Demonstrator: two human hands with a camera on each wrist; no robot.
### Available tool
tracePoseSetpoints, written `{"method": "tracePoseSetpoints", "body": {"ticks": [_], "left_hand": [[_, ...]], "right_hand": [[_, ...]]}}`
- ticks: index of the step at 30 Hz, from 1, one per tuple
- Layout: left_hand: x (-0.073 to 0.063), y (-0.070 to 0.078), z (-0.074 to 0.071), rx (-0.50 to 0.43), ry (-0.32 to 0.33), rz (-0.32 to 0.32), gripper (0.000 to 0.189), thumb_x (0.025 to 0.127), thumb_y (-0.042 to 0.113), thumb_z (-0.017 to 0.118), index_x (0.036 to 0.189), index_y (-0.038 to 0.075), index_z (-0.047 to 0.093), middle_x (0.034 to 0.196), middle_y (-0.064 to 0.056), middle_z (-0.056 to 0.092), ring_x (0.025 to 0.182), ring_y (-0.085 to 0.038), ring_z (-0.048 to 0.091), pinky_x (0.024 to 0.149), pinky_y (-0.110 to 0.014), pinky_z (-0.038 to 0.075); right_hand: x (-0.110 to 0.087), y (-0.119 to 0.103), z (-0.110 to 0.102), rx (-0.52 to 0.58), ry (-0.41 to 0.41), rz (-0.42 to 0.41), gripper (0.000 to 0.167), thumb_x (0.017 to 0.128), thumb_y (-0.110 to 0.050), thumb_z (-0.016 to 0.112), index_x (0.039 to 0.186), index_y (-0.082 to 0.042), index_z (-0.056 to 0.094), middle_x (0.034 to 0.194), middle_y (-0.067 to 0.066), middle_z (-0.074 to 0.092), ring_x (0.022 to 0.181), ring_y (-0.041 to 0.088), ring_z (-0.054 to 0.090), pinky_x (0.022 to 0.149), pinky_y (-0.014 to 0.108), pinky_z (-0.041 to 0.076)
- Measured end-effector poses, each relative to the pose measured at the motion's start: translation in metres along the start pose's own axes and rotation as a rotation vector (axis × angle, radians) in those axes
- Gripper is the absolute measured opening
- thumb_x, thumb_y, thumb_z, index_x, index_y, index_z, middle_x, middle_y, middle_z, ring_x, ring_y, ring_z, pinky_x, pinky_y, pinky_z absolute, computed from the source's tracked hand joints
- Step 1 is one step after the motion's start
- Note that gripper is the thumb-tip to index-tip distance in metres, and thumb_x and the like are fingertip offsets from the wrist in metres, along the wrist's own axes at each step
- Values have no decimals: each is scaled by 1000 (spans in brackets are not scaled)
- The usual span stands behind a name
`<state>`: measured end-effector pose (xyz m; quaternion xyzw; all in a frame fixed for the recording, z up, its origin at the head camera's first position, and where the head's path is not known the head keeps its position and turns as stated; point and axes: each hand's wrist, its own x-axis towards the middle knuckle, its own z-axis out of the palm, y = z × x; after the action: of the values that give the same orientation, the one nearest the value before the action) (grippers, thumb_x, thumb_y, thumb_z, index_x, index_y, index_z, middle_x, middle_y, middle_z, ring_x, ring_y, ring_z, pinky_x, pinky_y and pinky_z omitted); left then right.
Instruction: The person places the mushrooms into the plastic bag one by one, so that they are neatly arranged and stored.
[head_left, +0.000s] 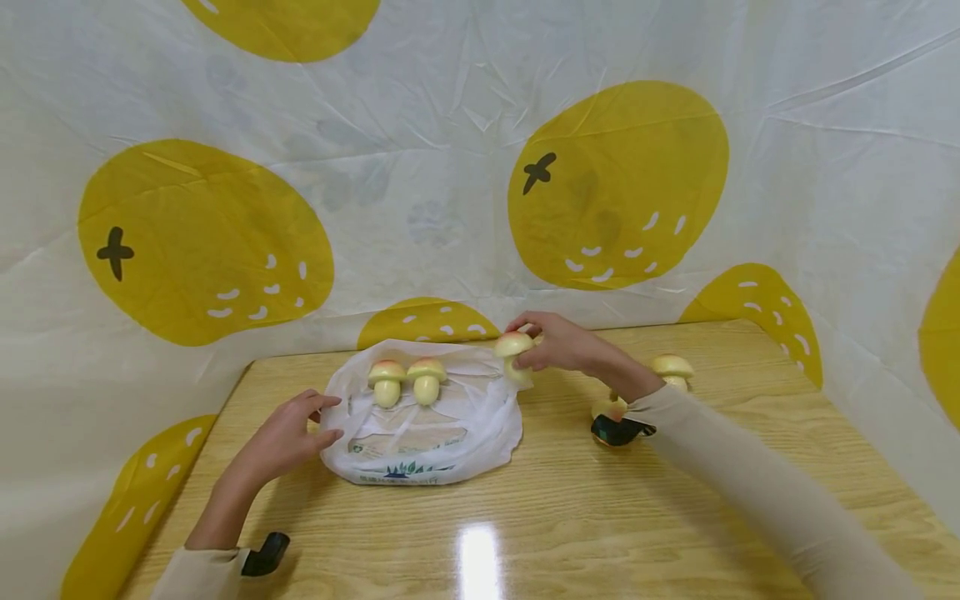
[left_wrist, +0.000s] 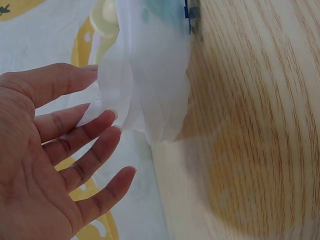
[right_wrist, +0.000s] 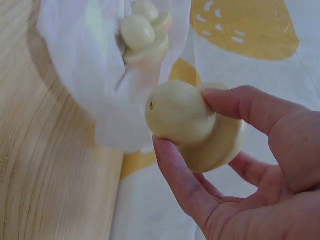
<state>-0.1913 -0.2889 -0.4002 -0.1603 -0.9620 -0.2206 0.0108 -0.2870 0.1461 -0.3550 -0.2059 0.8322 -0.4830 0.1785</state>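
On my feed, the right hand [head_left: 558, 343] pinched a toy mushroom [head_left: 513, 343] at the plastic bag [head_left: 480, 462]'s far-right rim, left hand [head_left: 285, 429], fingers spread, at its left, likely steadying it around two mushrooms [head_left: 387, 392] [head_left: 427, 390].

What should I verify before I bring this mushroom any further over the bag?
1. Right hand grip: ok, thumb and fingers pinch the held mushroom.
2. Bag mouth: ok, it lies spread enough to show what is inside.
3. Two mushrooms in the bag: ok, side by side.
4. Left hand hold: cannot tell; its fingers are at the bag's left rim, firmness unclear.
5. Release position: not ok, I'd judge; the held mushroom is at the bag's right edge.
6. View of the far-right mushroom: not ok, the right sleeve partly hides it.
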Motion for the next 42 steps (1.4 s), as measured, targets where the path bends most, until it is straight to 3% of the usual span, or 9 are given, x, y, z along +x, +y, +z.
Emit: {"method": "tracePoseSetpoints", "body": {"ticks": [10, 25, 30, 36, 42], "left_hand": [[1, -1, -1, -6, -5, -8, 46, 90, 19, 77, 128, -3, 65, 113, -9, 64, 99, -27, 63, 80, -43, 53], [1, -3, -1, 9, 4, 2, 45, 88, 18, 78, 126, -3, 67, 111, -8, 65, 97, -25, 62, 79, -42, 53], [1, -4, -2, 10, 3, -4, 45, 88, 18, 78, 127, -3, 66, 113, -9, 65, 97, -26, 62, 80, -43, 53], [0, -3, -3, 4, -1, 1, 45, 88, 17, 78, 126, -4, 66, 112, -10, 65, 96, -26, 62, 79, -43, 53], [1, -3, -4, 6, 0, 3, 45, 88, 17, 78, 126, -4, 66, 111, -10, 65, 96, -26, 62, 78, -42, 53]], "right_hand": [[19, -16, 28, 12, 19, 28, 49, 88, -7, 78, 131, -1, 55, 123, 23, 57, 94, 27, 66, 83, 45, 59], [44, -12, 59, 50, 58, 90, 53, 87, -7, 79, 133, -1, 52, 126, 20, 56, 93, 25, 63, 84, 43, 59], [48, -11, 71, 13, 86, 98, 50, 87, -6, 79, 130, -2, 54, 123, 18, 57, 89, 23, 61, 80, 39, 58], [54, -7, 81, -50, 107, 104, 48, 87, -6, 79, 128, -1, 55, 130, 19, 57, 80, 21, 60, 70, 31, 55], [61, 0, 86, -166, 129, 117, 52, 88, -13, 79, 131, -2, 54, 121, 13, 63, 90, 21, 58, 73, 27, 50]]}}
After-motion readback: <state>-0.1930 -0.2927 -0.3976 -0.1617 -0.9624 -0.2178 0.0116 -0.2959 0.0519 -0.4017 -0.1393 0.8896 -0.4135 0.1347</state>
